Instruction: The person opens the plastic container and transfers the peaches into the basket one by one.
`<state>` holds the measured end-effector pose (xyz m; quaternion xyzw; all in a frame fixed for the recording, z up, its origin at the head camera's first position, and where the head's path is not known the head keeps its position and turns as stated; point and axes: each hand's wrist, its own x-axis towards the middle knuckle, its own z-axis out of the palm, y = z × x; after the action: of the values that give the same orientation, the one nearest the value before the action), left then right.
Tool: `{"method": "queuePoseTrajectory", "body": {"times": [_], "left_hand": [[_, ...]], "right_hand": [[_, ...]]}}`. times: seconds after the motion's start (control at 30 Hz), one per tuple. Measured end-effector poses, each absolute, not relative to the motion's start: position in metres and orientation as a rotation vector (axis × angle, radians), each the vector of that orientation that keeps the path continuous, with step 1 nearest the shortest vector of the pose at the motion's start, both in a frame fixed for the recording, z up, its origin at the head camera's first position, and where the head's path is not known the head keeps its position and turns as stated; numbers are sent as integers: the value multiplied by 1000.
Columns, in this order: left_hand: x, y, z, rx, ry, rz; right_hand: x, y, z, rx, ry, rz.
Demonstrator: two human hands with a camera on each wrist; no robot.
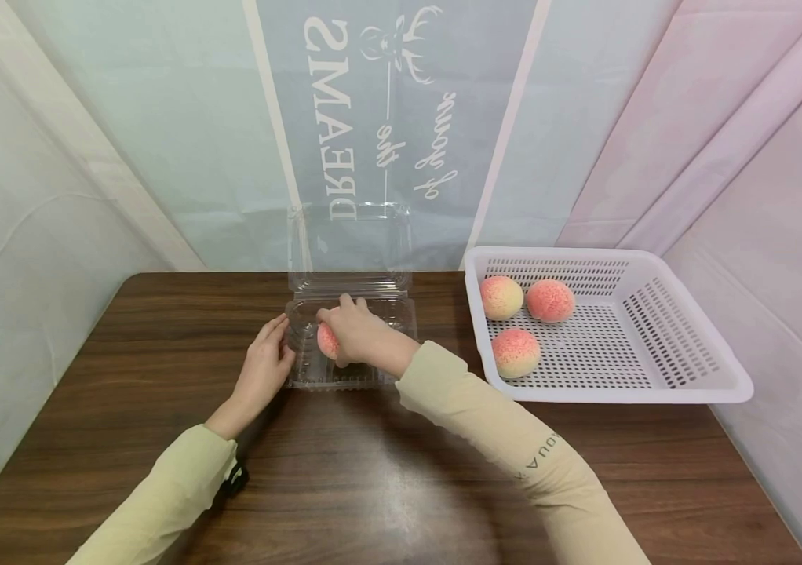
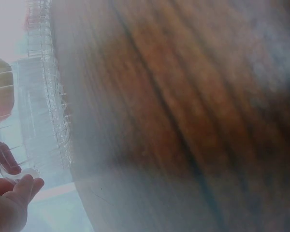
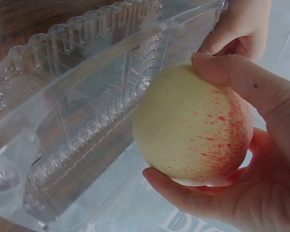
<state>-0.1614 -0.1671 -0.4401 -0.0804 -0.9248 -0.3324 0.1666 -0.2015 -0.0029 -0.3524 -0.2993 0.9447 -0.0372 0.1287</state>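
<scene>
A peach (image 3: 183, 125), pale yellow with red speckles, sits in the grip of my right hand (image 1: 362, 333); thumb and fingers curl round its sides. That hand is over the base of a clear plastic clamshell container (image 1: 309, 369), whose lid (image 1: 350, 243) stands raised at the back. Whether the peach touches the container's floor is hard to tell. At the left side, my left hand (image 1: 263, 365) pinches the container's rim between thumb and fingers, as the left wrist view shows the hand (image 2: 12, 203) at the clear edge.
To the right stands a white perforated plastic basket (image 1: 606, 396) holding 3 more peaches, one of them a redder peach (image 1: 551, 301). The dark wooden table (image 1: 344, 479) backs onto a printed cloth (image 1: 401, 118). Pale cloth walls rise at both sides.
</scene>
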Motion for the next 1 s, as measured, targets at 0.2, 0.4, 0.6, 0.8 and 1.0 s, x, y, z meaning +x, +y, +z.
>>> {"method": "queuePoseTrajectory", "body": {"times": [0.2,0.4,0.6,0.8,1.0], "left_hand": [[-162,-167,-441,-228,-2634,-951],[-162,-168,-441,-233,-2633,-952],[-162,-168,-442,-239,-2623,-945],[-161,-168,-442,-235,-2622,-948],[-161,-168,-442,-231,-2626,-950]], "right_hand": [[-198,2,-347,-912,2766,-104],[-193,7,-343,-970,2803,-114],[-190,13,-340,-1005,2835,-152],[-188,18,-337,-1038,2863,-152],[-188,22,-336,-1077,2907,-100]]}}
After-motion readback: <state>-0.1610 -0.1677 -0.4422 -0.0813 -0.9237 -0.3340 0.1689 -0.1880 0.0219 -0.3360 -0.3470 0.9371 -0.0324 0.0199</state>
